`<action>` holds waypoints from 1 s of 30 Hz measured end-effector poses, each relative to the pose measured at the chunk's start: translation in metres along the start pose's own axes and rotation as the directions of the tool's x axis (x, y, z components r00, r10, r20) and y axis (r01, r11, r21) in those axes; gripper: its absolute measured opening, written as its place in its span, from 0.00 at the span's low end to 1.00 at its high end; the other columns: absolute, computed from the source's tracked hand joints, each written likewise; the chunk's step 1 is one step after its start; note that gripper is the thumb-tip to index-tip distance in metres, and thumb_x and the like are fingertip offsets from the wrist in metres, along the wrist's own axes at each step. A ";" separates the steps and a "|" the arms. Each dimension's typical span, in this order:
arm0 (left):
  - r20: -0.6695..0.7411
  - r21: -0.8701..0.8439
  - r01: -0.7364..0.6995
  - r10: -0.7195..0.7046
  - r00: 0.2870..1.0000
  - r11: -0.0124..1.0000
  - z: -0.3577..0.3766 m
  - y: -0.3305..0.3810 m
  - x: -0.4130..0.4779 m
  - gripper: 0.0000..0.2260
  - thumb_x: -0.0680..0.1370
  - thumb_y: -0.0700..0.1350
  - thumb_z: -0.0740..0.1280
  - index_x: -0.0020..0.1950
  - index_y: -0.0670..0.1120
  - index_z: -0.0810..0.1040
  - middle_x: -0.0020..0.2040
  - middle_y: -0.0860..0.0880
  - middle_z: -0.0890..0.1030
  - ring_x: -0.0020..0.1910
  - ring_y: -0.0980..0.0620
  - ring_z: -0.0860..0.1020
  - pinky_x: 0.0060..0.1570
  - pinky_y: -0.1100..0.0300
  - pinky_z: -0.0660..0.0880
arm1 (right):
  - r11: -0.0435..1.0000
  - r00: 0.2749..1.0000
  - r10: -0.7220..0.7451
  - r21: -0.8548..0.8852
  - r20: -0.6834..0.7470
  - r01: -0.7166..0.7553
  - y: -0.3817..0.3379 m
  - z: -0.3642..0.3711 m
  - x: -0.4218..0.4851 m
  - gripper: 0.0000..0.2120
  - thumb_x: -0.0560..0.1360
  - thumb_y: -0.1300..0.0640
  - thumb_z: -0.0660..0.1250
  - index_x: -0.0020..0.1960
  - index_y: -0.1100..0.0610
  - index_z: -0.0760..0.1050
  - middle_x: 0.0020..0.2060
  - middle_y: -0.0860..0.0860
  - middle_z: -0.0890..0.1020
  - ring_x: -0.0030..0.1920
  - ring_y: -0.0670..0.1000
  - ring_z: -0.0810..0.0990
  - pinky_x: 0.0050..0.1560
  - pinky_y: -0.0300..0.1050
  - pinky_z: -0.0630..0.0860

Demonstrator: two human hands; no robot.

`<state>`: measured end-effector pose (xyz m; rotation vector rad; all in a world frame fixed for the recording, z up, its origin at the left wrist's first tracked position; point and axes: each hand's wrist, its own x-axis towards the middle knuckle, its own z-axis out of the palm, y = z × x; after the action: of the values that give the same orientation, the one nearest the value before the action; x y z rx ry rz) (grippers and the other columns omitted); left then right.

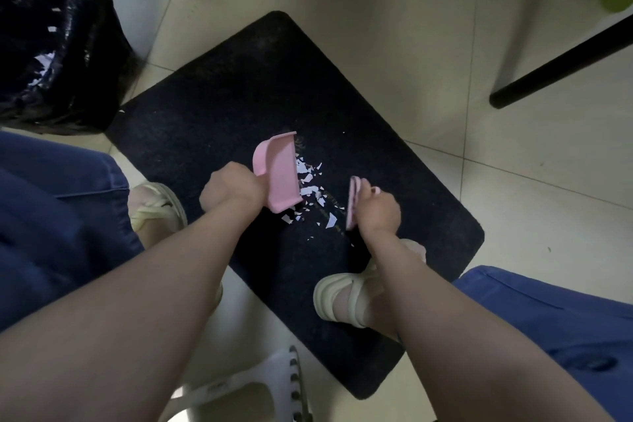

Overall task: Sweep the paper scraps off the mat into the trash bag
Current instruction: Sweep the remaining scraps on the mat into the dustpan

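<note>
Mid-job, roughly the gather stage. The black mat [239, 96] lies on the tile floor [411, 44], and most of it looks bare, esp. the half toward 11 o'clock. The paper scraps [310, 188] sit in one loose white pile just past the mat's centre toward 5 o'clock, between the two tools. Left hand [227, 188] is closed in a fist at the handle end of the pink dustpan [279, 175]; the handle itself is hidden by the hand. The pan is tipped w/ its lip down on the mat at the pile's 9 o'clock edge, touching the nearest bits. Right hand [378, 212] is curled round a small pink brush [352, 202] at the pile's 3 o'clock side, near it but w/ a dark gap between. The pan's inside looks plain pink, so prob. nothing is loaded yet. The trash bag [61, 44] stands on the floor off the mat's 10 o'clock corner, mouth open, w/ white bits showing inside, so some paper is already in. Left to do, as I judge it: brush the pile into the pan, carry it over to the bag and tip it. Also strays: one fleck [344, 132] at approx. 1 o'clock of the pile, a few at 6 o'clock, and one scrap [121, 111] at the mat's corner by the bag.
</note>
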<state>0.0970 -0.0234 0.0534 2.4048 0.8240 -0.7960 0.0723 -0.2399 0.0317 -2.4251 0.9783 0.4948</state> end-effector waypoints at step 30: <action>0.047 0.056 -0.016 0.013 0.999 0.998 0.021 -0.011 -0.006 0.08 0.74 0.47 0.65 0.48 0.46 0.81 0.43 0.45 0.81 0.39 0.45 0.79 0.30 0.58 0.69 | 0.924 0.973 0.227 0.322 -0.033 -0.205 0.050 -0.019 -0.006 0.22 0.82 0.45 0.54 0.49 0.62 0.78 0.44 0.56 0.81 0.51 0.58 0.80 0.50 0.46 0.70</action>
<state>0.0780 -0.0305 0.0397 2.4289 0.7751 -0.8770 0.0351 -0.2791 0.0359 -2.0704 1.2604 0.2997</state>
